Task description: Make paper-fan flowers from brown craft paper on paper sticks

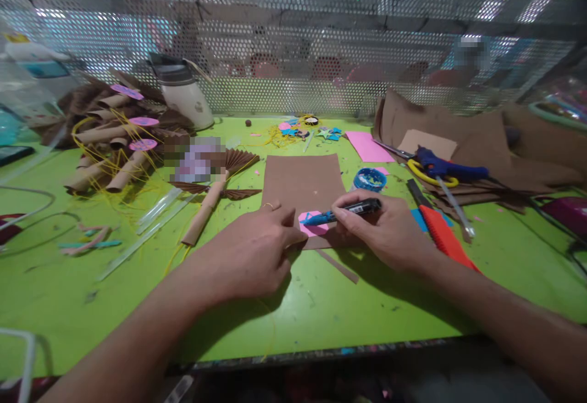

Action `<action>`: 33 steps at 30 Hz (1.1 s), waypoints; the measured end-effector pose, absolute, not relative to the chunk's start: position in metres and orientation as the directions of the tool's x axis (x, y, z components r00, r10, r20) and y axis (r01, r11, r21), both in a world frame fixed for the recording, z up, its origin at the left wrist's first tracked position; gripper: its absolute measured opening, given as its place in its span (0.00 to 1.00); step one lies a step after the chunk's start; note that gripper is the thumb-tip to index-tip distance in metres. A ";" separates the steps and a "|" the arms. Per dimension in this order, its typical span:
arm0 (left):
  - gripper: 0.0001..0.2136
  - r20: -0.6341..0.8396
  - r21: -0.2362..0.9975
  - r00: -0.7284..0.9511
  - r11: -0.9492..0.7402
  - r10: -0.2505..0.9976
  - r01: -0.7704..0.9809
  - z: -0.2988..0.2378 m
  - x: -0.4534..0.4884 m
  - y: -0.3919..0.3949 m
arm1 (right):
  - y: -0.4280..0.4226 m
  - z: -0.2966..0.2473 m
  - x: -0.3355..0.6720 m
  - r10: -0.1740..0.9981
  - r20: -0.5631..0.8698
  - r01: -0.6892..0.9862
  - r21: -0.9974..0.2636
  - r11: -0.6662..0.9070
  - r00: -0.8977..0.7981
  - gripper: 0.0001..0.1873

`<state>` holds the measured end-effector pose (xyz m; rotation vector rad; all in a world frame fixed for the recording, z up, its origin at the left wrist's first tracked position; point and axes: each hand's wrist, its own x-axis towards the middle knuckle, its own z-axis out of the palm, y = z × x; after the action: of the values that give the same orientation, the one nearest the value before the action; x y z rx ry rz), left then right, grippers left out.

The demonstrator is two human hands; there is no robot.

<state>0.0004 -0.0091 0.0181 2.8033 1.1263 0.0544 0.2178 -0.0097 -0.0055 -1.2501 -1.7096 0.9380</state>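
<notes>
My right hand (383, 229) is closed around a black marker with a blue tip (348, 210), and the tip rests on a small pink foam piece (310, 222). My left hand (257, 250) has its fingers pressed together on the left edge of that pink piece, pinning it down. The piece lies on a brown paper sheet (302, 186) spread on the green table (293, 317).
A blue-rimmed pot (370, 179) stands behind my right hand, with an orange cutter (443, 235), a blue glue gun (452, 169) and yellow scissors (428, 177) to the right. Brown paper rolls (114, 152) and a white jug (183, 94) sit at left. A perforated metal screen (293, 36) walls the back.
</notes>
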 end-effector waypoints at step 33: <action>0.11 -0.022 0.153 0.715 -0.705 0.698 0.693 0.016 0.001 -0.009 | -0.008 -0.004 0.222 0.976 0.176 0.388 -0.897 0.214 -0.130 0.10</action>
<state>0.0008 -0.0089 0.0163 2.7690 1.1304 0.0563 0.2216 -0.0084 -0.0041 -1.2969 -1.6641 0.8987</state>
